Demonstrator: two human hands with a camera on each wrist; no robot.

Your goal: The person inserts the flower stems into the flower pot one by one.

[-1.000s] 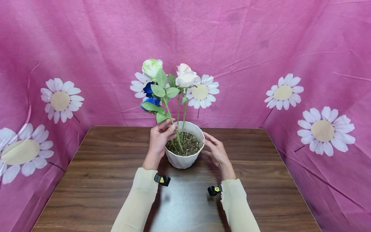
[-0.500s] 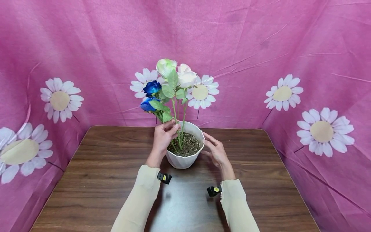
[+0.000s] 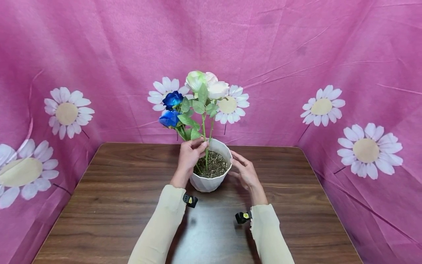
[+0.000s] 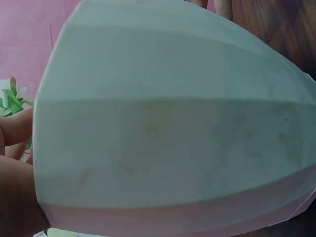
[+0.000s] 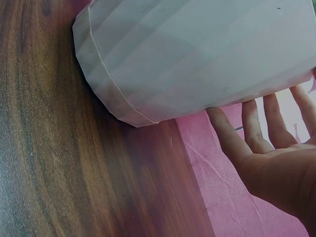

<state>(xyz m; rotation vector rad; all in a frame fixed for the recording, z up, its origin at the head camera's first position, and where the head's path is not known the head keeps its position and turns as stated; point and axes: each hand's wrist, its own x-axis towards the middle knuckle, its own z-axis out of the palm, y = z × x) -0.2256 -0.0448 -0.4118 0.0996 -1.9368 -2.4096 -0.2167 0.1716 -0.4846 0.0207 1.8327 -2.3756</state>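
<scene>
A white faceted flowerpot [image 3: 207, 185] with dark soil [image 3: 215, 165] stands on the table. My left hand [image 3: 187, 159], over the pot's left rim, pinches the stem of a green-white rose [image 3: 195, 80] that rises from the soil. Pale pink-white roses [image 3: 217, 90] stand behind it to the right. Two blue roses [image 3: 172, 100] lean out to the left. On the pot's right side rest the extended fingertips of my right hand [image 3: 247, 175]; the right wrist view shows them against the wall. In the left wrist view the pot wall [image 4: 158, 148] hides most of the stems.
The brown wooden table [image 3: 115, 205] reaches back to a pink cloth backdrop [image 3: 270, 44] printed with large white daisies [image 3: 321, 106]. A small black camera sits on each wrist.
My left hand has moved right, bringing the green-white rose from leaning left to nearly upright beside the pale roses. The blue roses show more fully. My right hand stays on the pot.
</scene>
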